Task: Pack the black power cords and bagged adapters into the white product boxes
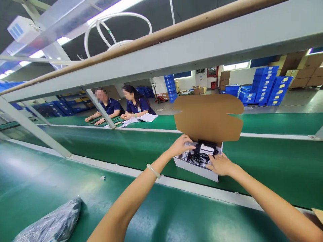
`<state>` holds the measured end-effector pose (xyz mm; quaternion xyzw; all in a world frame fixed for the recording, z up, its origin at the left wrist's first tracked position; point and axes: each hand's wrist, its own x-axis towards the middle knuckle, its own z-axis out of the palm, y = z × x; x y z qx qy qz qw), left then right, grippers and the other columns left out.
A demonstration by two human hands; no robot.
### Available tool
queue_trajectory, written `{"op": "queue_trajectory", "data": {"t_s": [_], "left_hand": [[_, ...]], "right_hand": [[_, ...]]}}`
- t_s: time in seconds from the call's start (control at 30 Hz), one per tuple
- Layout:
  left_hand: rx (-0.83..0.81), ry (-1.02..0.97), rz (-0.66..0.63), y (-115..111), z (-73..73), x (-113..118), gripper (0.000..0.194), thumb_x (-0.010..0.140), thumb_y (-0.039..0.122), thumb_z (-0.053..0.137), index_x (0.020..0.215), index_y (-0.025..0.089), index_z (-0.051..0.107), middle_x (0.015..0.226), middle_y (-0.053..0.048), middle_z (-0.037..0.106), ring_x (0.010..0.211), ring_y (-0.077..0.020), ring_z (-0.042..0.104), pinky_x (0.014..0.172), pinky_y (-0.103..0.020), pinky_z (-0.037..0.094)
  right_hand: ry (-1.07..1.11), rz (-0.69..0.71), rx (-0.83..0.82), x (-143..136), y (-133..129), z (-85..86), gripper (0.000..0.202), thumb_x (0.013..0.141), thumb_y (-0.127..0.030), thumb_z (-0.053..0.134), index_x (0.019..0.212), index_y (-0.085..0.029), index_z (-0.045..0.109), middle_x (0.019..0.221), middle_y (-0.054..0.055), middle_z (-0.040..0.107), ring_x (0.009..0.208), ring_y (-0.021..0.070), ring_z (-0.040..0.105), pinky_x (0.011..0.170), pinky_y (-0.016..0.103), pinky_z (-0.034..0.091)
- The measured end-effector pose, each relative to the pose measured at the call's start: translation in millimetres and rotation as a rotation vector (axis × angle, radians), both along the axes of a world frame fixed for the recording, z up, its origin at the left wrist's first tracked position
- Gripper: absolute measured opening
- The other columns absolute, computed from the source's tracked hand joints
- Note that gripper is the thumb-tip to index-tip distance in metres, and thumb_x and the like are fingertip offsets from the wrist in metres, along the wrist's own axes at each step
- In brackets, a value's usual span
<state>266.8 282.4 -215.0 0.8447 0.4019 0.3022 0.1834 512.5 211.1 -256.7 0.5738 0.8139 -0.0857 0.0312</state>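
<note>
A white cardboard box (196, 170) with its brown lid (209, 117) raised stands on the green belt (141, 151). Inside it lie a black-and-white device (205, 148), a coiled black cable (198, 158) and clear plastic bags. My left hand (180, 146) reaches over the box's left end, fingers apart, at a clear bag (185, 154); whether it grips the bag is unclear. At the right end, my right hand (220, 164) rests over the box edge with its fingers spread near the cable and device.
A plastic-wrapped bundle (51, 222) lies on the near green table (106, 201). A metal rail (161, 64) crosses above the belt. Across it sit two people (108, 106) (137, 104) near papers (143, 118). Blue crates (264, 85) are stacked behind.
</note>
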Motion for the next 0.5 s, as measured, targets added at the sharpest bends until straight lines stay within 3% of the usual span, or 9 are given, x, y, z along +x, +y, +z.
{"op": "queue_trajectory", "data": {"t_s": [0.07, 0.13, 0.2, 0.3, 0.4, 0.5], "left_hand": [[0.038, -0.213, 0.17, -6.0, 12.0, 20.5, 0.033, 0.085, 0.047, 0.064, 0.083, 0.015, 0.07, 0.094, -0.009, 0.064, 0.097, -0.0213, 0.058, 0.093, -0.034, 0.043], [0.032, -0.35, 0.254, -13.8, 18.2, 44.2, 0.039, 0.089, 0.051, 0.056, 0.078, 0.015, 0.068, 0.087, -0.008, 0.065, 0.096, -0.0219, 0.058, 0.092, -0.036, 0.042], [-0.046, -0.43, 0.218, -20.6, 19.9, 65.7, 0.047, 0.091, 0.056, 0.047, 0.085, 0.016, 0.07, 0.093, -0.009, 0.067, 0.098, -0.0226, 0.059, 0.093, -0.036, 0.043], [-0.124, -0.49, 0.11, -21.0, 15.9, 80.6, 0.059, 0.096, 0.059, 0.028, 0.113, 0.018, 0.066, 0.117, -0.01, 0.064, 0.113, -0.023, 0.057, 0.1, -0.036, 0.042], [-0.044, -0.31, 0.184, -9.6, -0.2, 70.2, 0.058, 0.097, 0.056, 0.026, 0.138, 0.021, 0.048, 0.145, -0.01, 0.047, 0.137, -0.0248, 0.038, 0.114, -0.041, 0.028], [-0.09, 0.111, 0.285, -2.0, -29.8, 52.0, 0.068, 0.093, 0.059, 0.036, 0.145, 0.016, 0.036, 0.155, -0.017, 0.031, 0.145, -0.0316, 0.024, 0.117, -0.051, 0.018]], "right_hand": [[0.136, -0.022, 0.113, -3.3, -10.6, 15.5, 0.064, 0.09, -0.05, 0.051, 0.137, -0.008, 0.051, 0.139, 0.026, 0.048, 0.135, 0.0408, 0.038, 0.114, 0.058, 0.023], [0.418, 0.009, 0.2, -8.6, -18.3, 32.2, 0.066, 0.091, -0.052, 0.048, 0.144, -0.013, 0.041, 0.146, 0.02, 0.042, 0.134, 0.0362, 0.04, 0.109, 0.053, 0.035], [0.685, 0.08, 0.173, -14.0, -18.5, 46.5, 0.069, 0.093, -0.051, 0.045, 0.151, -0.019, 0.027, 0.142, 0.015, 0.048, 0.12, 0.0296, 0.056, 0.096, 0.045, 0.049], [0.787, 0.099, 0.228, -16.1, 0.3, 58.6, 0.05, 0.093, -0.037, 0.046, 0.141, -0.021, 0.041, 0.118, 0.009, 0.066, 0.096, 0.0262, 0.067, 0.082, 0.039, 0.053], [0.682, 0.036, 0.479, -6.7, 38.0, 59.0, 0.037, 0.095, -0.028, 0.04, 0.129, -0.019, 0.053, 0.116, 0.01, 0.067, 0.103, 0.0278, 0.064, 0.087, 0.039, 0.051], [0.46, 0.106, 0.56, 7.4, 79.6, 49.0, 0.044, 0.097, -0.022, 0.034, 0.139, -0.023, 0.047, 0.139, 0.008, 0.053, 0.123, 0.0259, 0.054, 0.099, 0.041, 0.047]]}}
